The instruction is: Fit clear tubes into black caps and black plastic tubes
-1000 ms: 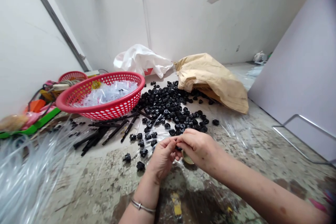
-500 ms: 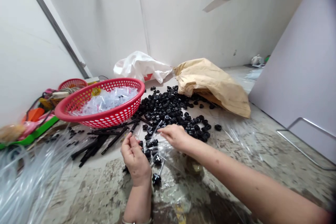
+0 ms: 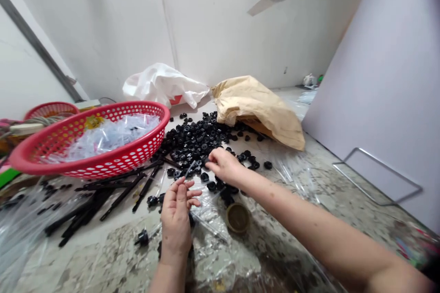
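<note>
My left hand [image 3: 178,203] is at the lower middle, thumb and index finger pinched on a thin clear tube [image 3: 190,169] that points up and away. Its other fingers are spread. Farther forward and to the right, my right hand [image 3: 222,165] has its fingertips closed on a small black cap [image 3: 206,160] at the near side of a heap of black caps [image 3: 195,135]. Loose clear tubes [image 3: 209,226] lie between and below the hands. A small round brownish container [image 3: 238,218] stands beneath my right forearm.
A red perforated basket [image 3: 113,165] holding clear plastic pieces is at the left, with black rods [image 3: 82,210] in front. Behind the caps lie a white bag [image 3: 161,84] and a brown paper sack [image 3: 257,100]. A metal wire stand [image 3: 385,169] is at the right.
The view has shifted, moving the basket nearer and leftward in the picture. My right hand has gone from the tubes to the caps and closed on one. My left hand's other fingers have spread.
</note>
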{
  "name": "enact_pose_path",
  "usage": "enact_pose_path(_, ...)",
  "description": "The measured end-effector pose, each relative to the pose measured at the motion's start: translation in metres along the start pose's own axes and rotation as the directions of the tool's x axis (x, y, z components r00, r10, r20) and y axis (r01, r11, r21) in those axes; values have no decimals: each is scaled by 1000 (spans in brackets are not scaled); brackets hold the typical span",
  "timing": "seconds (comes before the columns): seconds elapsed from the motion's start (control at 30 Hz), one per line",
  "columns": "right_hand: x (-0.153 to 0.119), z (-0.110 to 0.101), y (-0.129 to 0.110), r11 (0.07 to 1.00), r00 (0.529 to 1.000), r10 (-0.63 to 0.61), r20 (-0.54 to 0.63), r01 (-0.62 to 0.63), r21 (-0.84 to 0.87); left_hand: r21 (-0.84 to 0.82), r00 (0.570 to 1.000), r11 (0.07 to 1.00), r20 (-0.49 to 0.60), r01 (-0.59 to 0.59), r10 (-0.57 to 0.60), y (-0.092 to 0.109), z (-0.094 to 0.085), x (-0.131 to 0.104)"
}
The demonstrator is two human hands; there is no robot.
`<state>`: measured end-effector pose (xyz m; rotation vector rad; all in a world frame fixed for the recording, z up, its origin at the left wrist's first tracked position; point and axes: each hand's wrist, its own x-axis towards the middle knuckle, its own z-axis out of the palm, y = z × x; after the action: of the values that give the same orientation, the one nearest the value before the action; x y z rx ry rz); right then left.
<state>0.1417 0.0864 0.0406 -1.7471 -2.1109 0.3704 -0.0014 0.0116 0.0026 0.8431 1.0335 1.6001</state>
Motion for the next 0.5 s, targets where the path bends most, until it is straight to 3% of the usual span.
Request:
enact_pose_path(0.17, -62, -2, -9, 948, 948, -317, -32, 317, 15, -19, 948, 961, 172, 276, -268, -10, 6, -7)
enact_pose_path(0.33, -84, -5, 6, 922, 923, -383, -37, 385, 46, -21, 856, 897, 310, 442, -415, -11, 11, -13)
enact_pose_path(0.37, -81, -10, 13, 925, 928, -371, -27, 372, 83, -23, 855, 893, 302, 449, -422, -9, 11, -13)
enact_pose_path(0.43, -66, -22, 34, 965, 972, -234, -4, 233, 117, -47, 883, 902, 234, 429, -407, -6, 12, -11)
enact_pose_path(0.5, -41, -32, 64, 997, 997, 79, -3, -79, -8, -76, 913, 917, 150, 392, -378, -5, 11, -8)
